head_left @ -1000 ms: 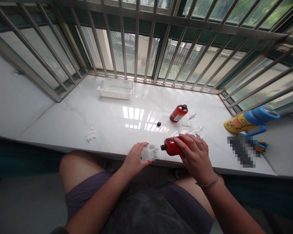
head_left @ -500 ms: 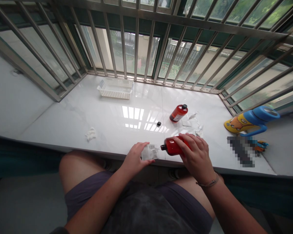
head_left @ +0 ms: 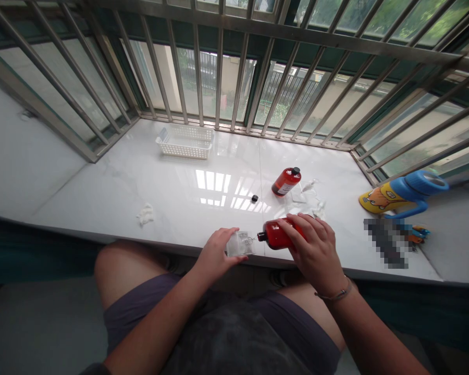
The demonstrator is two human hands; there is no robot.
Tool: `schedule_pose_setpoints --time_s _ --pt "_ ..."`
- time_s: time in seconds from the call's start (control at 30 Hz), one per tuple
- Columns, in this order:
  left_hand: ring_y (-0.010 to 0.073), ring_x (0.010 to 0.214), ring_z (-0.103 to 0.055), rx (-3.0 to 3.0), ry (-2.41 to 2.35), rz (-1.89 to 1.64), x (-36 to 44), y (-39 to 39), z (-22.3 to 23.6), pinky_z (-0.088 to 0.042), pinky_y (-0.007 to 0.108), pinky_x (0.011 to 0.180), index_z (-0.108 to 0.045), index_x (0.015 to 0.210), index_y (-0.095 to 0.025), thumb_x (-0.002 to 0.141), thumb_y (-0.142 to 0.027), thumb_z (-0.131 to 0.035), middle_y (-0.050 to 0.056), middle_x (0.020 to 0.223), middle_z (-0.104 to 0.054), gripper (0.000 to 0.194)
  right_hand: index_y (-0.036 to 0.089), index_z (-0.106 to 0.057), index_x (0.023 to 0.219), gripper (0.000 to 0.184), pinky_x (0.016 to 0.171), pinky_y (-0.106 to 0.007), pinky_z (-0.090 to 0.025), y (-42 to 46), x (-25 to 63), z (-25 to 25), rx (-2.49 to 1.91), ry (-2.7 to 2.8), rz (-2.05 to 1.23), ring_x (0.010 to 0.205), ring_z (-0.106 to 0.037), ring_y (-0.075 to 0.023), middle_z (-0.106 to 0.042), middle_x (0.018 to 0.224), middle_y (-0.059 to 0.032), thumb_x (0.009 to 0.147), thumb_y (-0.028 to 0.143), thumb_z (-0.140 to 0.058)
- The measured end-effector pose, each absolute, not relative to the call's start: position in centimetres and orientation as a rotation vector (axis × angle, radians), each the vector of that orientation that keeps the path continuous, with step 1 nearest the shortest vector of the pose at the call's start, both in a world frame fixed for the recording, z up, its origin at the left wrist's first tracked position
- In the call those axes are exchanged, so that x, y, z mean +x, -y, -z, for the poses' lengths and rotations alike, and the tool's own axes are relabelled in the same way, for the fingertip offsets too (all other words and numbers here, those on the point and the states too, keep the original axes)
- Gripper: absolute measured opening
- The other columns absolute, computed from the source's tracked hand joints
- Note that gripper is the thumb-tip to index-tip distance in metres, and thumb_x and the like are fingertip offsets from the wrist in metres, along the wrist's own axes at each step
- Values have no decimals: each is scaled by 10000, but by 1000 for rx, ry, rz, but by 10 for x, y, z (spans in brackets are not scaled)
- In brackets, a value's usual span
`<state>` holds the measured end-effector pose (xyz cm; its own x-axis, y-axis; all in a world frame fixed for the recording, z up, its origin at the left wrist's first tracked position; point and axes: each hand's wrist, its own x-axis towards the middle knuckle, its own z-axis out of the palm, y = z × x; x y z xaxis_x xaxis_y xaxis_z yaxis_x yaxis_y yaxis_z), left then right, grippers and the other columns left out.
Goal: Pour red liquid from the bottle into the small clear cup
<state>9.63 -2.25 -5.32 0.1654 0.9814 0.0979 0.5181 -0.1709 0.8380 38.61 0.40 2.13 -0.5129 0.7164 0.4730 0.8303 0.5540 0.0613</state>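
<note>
My left hand (head_left: 220,252) is closed around a small clear container (head_left: 240,244) at the front edge of the white ledge. Its thumb and fingers press on opposite sides of it. My right hand (head_left: 312,245) grips a red bottle (head_left: 276,234) tilted onto its side. The bottle's uncapped black neck points left at the container, and a thin streak of clear liquid shows between the two. Beyond them a small black cap (head_left: 254,198) lies on the ledge. A second red bottle (head_left: 286,182) with a black cap and a white label stands behind my right hand.
A white perforated basket (head_left: 185,145) sits at the back left. Crumpled tissue (head_left: 145,214) lies at the left. Clear plastic wrapping (head_left: 303,194) is beside the capped bottle. To the right stands a yellow and blue flask (head_left: 402,192), near a blurred-out object (head_left: 386,244). Metal bars (head_left: 219,78) line the window.
Almost nothing differs. Both hands hold the same places, with the bottle still tilted at the container.
</note>
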Motion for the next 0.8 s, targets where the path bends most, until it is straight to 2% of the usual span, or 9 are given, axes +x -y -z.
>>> schedule_pose_setpoints --time_s 0.33,0.57,0.8 --pt "320 1278 -654 1774 -1427 -877 96 23 51 -527 511 1138 -625 1401 -284 767 -316 -947 88 1351 -690 712 365 -504 1580 636 1230 -538 -330 -5 387 -24 -1244 2414 391 1407 -551 -320 -649 1491 -81 1000 144 -642" --pt "319 1278 -653 1773 -1429 -881 97 23 52 -525 509 1143 -628 1406 -279 762 -312 -953 89 1354 -691 722 333 -565 1518 543 1228 -531 -332 -5 387 -24 -1246 2429 402 1411 -547 -312 -650 1490 -86 1013 146 -637" --pt "311 1264 -661 1791 -1426 -890 96 22 54 -535 498 1131 -627 1408 -269 757 -309 -959 84 1348 -694 732 328 -573 1507 538 1232 -537 -328 -5 387 -24 -1249 2424 391 1411 -547 -318 -652 1488 -86 1007 142 -646"
